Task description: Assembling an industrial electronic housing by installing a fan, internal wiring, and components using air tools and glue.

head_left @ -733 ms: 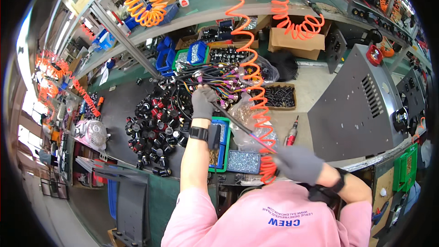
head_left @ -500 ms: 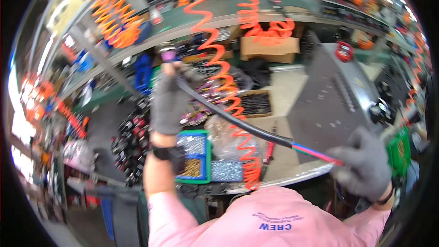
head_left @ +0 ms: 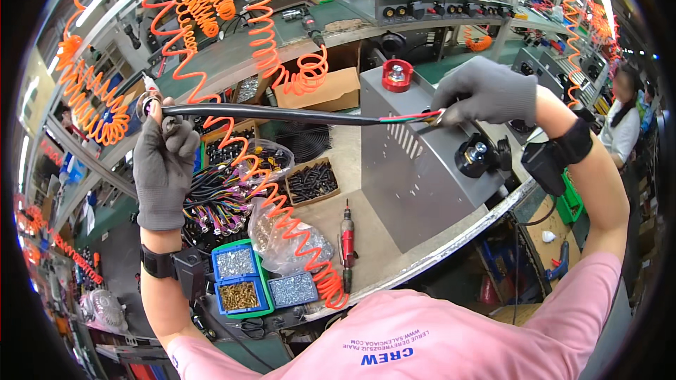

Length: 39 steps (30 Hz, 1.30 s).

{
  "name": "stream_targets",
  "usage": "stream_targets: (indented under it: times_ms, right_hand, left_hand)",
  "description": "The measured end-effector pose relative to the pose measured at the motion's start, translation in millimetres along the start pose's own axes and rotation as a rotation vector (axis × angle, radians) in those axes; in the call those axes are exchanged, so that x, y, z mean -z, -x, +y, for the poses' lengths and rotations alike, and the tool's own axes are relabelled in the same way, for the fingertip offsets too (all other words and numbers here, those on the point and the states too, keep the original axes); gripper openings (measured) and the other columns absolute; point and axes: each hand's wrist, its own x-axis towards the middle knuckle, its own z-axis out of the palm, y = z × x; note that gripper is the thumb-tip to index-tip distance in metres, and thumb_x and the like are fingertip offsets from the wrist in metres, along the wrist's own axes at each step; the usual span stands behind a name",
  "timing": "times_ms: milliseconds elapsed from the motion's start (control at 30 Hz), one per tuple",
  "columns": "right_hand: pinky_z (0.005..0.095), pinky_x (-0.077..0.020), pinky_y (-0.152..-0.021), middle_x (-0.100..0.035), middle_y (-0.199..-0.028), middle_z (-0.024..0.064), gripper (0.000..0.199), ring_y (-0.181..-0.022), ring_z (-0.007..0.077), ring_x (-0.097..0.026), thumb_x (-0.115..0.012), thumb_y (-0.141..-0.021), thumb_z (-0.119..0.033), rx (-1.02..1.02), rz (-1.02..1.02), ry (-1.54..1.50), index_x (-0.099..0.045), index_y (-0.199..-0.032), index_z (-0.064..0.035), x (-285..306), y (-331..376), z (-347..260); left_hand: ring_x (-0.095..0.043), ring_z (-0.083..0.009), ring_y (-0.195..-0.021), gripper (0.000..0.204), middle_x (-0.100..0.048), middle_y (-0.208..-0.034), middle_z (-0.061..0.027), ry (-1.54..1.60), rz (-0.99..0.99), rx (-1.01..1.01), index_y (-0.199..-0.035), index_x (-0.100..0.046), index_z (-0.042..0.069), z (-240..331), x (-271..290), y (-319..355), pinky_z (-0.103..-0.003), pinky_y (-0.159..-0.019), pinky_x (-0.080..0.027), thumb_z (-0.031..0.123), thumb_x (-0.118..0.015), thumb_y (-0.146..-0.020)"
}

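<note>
A black-sheathed cable [head_left: 282,114] is stretched almost level above the workbench between my two grey-gloved hands. My left hand [head_left: 165,169] grips its left end, where a round metal fitting shows at the fingertips. At the other end, red and green wires [head_left: 405,118] come out of the sheath, and my right hand [head_left: 486,90] pinches their tips. Below my right hand is a grey sheet-metal housing [head_left: 415,190] with a slotted face. A red round terminal [head_left: 396,76] and a black round terminal [head_left: 475,157] are on it.
Orange coiled hoses [head_left: 260,21] hang over the bench. Wire bundles [head_left: 218,193], a box of black parts [head_left: 312,181], screw trays [head_left: 239,294] and a red-black screwdriver [head_left: 347,239] lie left of the housing. A cardboard box [head_left: 317,90] stands behind. Another person [head_left: 623,112] is at far right.
The view has shifted to the right. My right hand has risen with the wire end, from low by the bench edge to above the housing, and the cable has gone from slanting to nearly level.
</note>
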Motion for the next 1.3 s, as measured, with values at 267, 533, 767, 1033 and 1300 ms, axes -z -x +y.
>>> stream_targets:
  times_ms: [267,533,767,1033,1300]
  right_hand:
    - [0.0346,-0.0433,-0.061,-0.056,-0.074,0.0146,0.023,-0.067,0.0268,-0.056,-0.064,-0.072,-0.022,0.335,-0.254,0.192,-0.063,-0.082,-0.0008,3.5,-29.2,13.4]
    - [0.0301,-0.0452,-0.060,-0.063,-0.071,0.0103,0.024,-0.063,0.0165,-0.057,-0.063,-0.073,-0.020,0.331,-0.438,0.061,-0.064,-0.090,-0.0024,20.3,-40.6,19.6]
    - [0.0305,-0.0464,-0.062,-0.062,-0.070,0.0117,0.016,-0.063,0.0205,-0.059,-0.058,-0.072,-0.011,0.355,-0.301,0.107,-0.064,-0.084,-0.0020,7.5,-45.6,23.9]
    - [0.0342,-0.0458,-0.060,-0.060,-0.068,0.0149,0.015,-0.062,0.0285,-0.059,-0.055,-0.071,-0.009,0.385,-0.190,0.146,-0.065,-0.081,-0.0040,0.2,-37.8,22.7]
    - [0.0303,-0.0469,-0.065,-0.061,-0.075,0.0106,0.020,-0.061,0.0170,-0.057,-0.054,-0.075,-0.005,0.530,-0.090,-0.126,-0.060,-0.093,0.0004,3.0,-33.5,38.4]
  left_hand:
    - [-0.036,-0.0066,-0.053,0.017,-0.043,-0.063,0.0017,-0.059,0.137,-0.062,-0.093,-0.052,0.003,-8.1,-4.5,-2.1,-0.021,-0.048,-0.030,0.019,-0.047,-0.092]
    - [-0.038,-0.0072,-0.055,0.019,-0.045,-0.065,0.0010,-0.128,0.101,-0.129,-0.094,-0.051,0.003,-8.0,-29.1,-2.7,-0.022,-0.051,-0.033,0.021,-0.044,-0.093]
    - [-0.036,-0.0071,-0.052,0.018,-0.046,-0.064,0.0011,-0.199,0.218,-0.239,-0.091,-0.050,0.004,2.3,-53.9,3.4,-0.022,-0.050,-0.033,0.021,-0.045,-0.092]
    - [-0.046,-0.0073,-0.053,0.021,-0.050,-0.065,-0.0001,-0.283,0.054,-0.307,-0.081,-0.051,0.005,-1.0,-90.8,2.1,-0.026,-0.058,-0.050,0.022,-0.045,-0.092]
    - [-0.050,-0.0088,-0.056,0.020,-0.052,-0.067,-0.0008,-0.233,-0.089,-0.265,-0.092,-0.054,0.004,-17.7,-111.3,3.1,-0.026,-0.059,-0.047,0.022,-0.047,-0.091]
